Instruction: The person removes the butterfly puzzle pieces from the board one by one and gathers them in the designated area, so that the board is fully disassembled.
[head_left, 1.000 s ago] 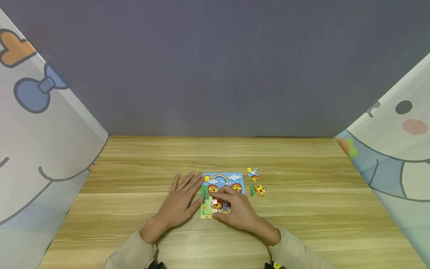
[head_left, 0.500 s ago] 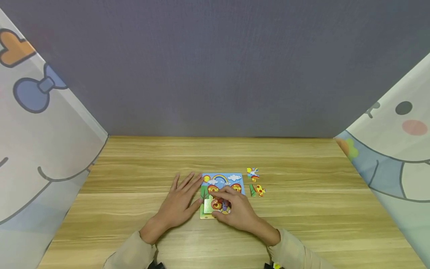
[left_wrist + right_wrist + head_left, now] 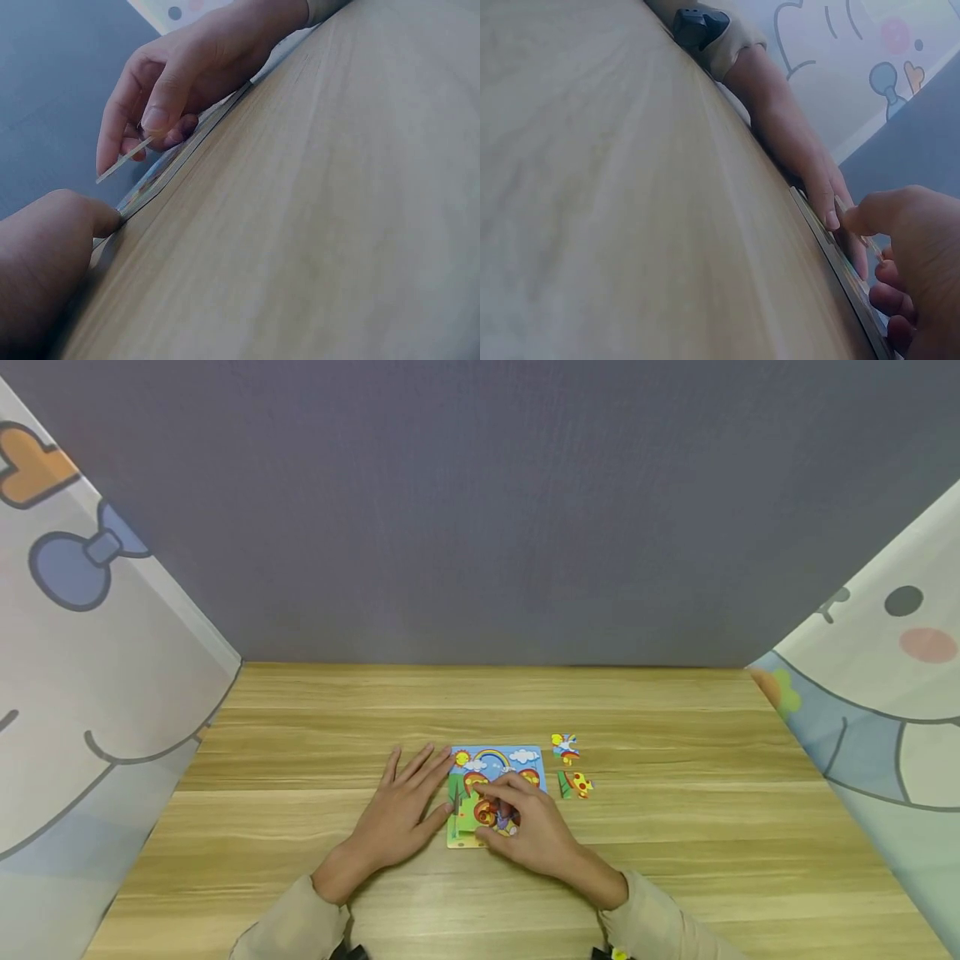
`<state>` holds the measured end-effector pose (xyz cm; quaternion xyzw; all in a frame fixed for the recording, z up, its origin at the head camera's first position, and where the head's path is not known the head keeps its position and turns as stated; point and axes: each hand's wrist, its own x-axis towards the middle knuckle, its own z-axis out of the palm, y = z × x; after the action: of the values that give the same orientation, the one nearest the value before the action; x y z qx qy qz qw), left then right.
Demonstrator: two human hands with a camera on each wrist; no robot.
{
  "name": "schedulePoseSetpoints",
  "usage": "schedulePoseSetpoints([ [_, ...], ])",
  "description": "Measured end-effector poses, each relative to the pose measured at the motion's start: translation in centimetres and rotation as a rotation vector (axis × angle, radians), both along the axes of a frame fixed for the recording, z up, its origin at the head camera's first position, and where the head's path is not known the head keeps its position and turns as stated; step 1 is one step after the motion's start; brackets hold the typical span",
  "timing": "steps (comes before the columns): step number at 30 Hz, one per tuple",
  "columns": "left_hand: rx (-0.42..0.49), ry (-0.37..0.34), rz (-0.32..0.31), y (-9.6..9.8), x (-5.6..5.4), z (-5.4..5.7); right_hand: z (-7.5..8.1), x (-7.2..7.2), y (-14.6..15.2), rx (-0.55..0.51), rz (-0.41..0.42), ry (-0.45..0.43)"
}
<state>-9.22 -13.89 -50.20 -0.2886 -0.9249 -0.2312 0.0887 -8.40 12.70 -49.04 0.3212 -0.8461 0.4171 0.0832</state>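
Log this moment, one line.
right hand: pinches green-red puzzle piece above square colourful puzzle board | left hand: touches board's left edge | two colourful puzzle pieces: loose beside board

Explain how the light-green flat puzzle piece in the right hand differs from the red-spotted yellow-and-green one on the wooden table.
The held piece is pinched by the right hand, raised over the colourful square puzzle board; the spotted piece lies untouched on the wooden table. The held piece's visible part is mostly light green, while the spotted piece joins darker green to red-dotted yellow. Both are flat and printed.
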Motion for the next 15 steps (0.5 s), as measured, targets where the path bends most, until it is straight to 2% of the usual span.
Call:
schedulePoseSetpoints([
  [15, 0.004, 0.018, 0.006, 0.1, 0.08, -0.05, 0.91, 0.37, 0.75, -0.046, 0.003, 0.009],
])
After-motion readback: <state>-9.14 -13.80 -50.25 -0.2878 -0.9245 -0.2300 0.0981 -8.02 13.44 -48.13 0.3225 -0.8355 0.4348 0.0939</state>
